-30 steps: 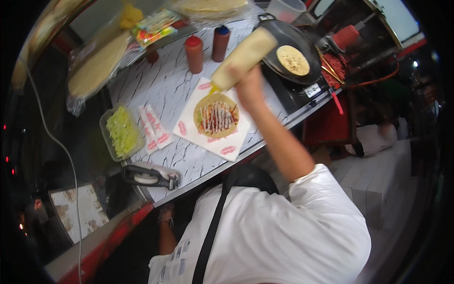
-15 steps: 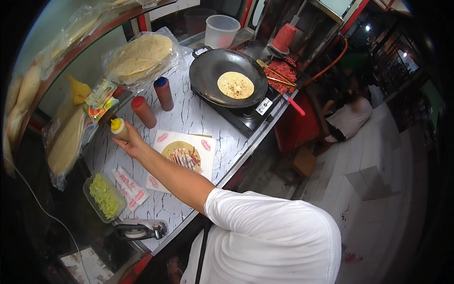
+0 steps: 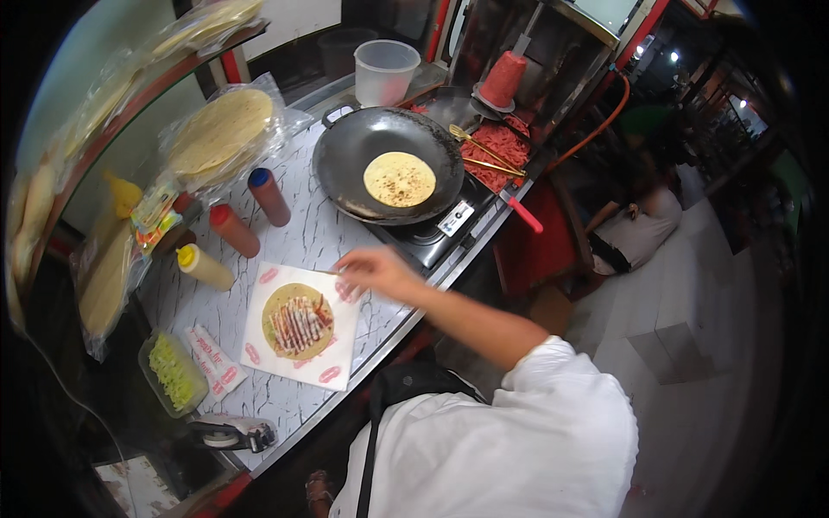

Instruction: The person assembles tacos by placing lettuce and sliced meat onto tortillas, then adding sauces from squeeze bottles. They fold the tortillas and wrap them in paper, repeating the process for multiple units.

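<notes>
My right hand (image 3: 380, 272), slightly blurred, is over the upper right corner of a white paper sheet (image 3: 337, 367) with pink prints. Its fingers look bent and apart, with the fingertips beside a thin brown strip (image 3: 325, 273) at the paper's edge. On the sheet lies an open flatbread (image 3: 298, 321) topped with filling and striped with white and red sauce. To its left stands a cream squeeze bottle with a yellow cap (image 3: 205, 267). Beyond are a red-capped bottle (image 3: 234, 231) and a blue-capped bottle (image 3: 269, 198), both with red contents. My left hand is out of view.
A black wok (image 3: 345, 160) with a flatbread (image 3: 400, 180) sits on a stove (image 3: 432, 242). Behind are shredded red meat (image 3: 496, 155), golden tongs (image 3: 488, 154) and a red-handled knife (image 3: 522, 211). Shredded lettuce (image 3: 173, 371), wrappers (image 3: 214, 363) and a tape dispenser (image 3: 233, 433) line the left side.
My right hand has let go of the yellow-capped bottle, which now stands on the counter, and has moved right to the paper's upper corner. The view has shifted slightly.
</notes>
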### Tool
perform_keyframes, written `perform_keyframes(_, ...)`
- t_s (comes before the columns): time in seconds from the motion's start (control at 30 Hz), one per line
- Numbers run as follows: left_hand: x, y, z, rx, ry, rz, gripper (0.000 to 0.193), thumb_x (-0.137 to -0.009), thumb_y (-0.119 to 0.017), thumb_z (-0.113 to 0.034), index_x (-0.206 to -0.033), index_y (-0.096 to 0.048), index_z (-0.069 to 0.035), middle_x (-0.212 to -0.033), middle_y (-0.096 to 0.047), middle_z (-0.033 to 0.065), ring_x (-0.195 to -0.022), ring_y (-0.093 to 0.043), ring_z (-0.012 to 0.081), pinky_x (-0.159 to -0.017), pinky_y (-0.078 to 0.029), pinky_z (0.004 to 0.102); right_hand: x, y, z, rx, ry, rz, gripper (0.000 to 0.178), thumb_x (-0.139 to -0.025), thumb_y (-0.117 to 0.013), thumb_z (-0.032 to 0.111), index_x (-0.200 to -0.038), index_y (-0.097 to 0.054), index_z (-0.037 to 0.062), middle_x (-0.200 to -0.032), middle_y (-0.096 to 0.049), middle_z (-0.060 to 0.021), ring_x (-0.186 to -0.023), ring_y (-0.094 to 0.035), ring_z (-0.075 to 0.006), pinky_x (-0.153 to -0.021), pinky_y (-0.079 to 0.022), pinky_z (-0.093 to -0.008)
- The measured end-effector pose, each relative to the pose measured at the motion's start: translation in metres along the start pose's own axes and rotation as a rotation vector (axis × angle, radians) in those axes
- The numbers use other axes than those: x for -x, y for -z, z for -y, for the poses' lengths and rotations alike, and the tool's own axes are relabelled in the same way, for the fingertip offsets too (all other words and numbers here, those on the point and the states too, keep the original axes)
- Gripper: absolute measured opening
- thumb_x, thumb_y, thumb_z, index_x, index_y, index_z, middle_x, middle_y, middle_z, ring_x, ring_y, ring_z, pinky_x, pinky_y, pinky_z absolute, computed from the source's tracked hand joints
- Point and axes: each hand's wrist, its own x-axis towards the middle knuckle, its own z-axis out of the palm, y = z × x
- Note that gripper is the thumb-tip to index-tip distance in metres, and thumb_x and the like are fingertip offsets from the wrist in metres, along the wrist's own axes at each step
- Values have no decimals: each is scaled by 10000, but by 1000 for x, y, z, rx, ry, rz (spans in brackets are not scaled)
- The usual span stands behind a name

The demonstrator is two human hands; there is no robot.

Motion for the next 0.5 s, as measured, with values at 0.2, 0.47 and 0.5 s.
perform_keyframes(0.2, 24, -45, -33, -62, -54, -8, 385, -912, -611, -422, -1154, -701, -136, -914, -704, 88, -795, -645, 213, -684, -523, 394, 67, 256, 124, 1171, 269, -761, 245, -750, -835, 132, -965, -756, 47, -806, -734, -94, -732, -715, -213, -673, -549, -346)
perform_keyframes(0.47, 51, -117, -152, -589, -174, -90, 509, -983, -442, -499, -1166, -687, -93, -1136, -701, 209, -1096, -663, 379, -927, -510, 461, 82, 368, 123, 1602, -223, -555, 646, -825, -776, 358, -1312, -499, 36, -1223, -531, -287, -1113, -592, -484, -899, -512, -525)
perform_keyframes(0.5, 64, -124, -162, -537, -196, -128, 525, -969, -459, -522, -1143, -699, -88, -1145, -696, 218, -1113, -650, 398, -938, -506, 468, 78, 375, 122, 1585, -221, -490, 634, -827, -774, 362, -1295, -507, 29, -1220, -542, -282, -1119, -588, -477, -904, -508, -524)
